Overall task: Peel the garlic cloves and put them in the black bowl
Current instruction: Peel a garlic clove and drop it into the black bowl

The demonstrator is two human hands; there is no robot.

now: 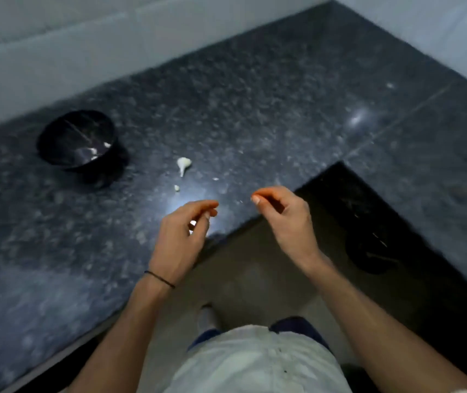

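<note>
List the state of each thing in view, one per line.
black bowl: upright on the counter, few white pieces inside.
garlic piece: lying on the counter, right of the bowl, untouched.
left hand: above the counter edge, fingers curled; contents unclear.
right hand: raised, fingertips curled together; contents unclear.

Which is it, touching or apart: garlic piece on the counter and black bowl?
Apart. Head view shows a strip of bare countertop between the garlic piece and the black bowl.
</note>
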